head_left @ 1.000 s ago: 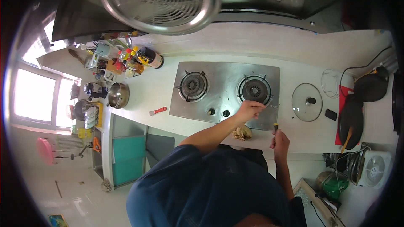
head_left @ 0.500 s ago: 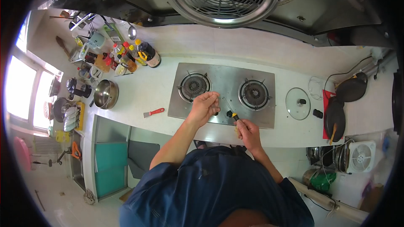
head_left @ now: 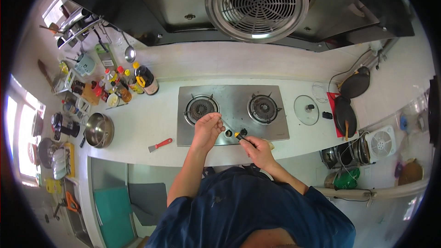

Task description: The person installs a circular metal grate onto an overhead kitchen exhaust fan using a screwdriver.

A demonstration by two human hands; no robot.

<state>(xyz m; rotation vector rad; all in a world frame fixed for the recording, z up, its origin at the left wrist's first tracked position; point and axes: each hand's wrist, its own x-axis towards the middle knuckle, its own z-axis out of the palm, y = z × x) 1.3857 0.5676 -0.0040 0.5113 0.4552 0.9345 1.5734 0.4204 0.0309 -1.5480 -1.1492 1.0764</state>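
While two hands (head_left: 207,128) (head_left: 259,150) work, two burners (head_left: 200,109) (head_left: 263,108) sit unlit.
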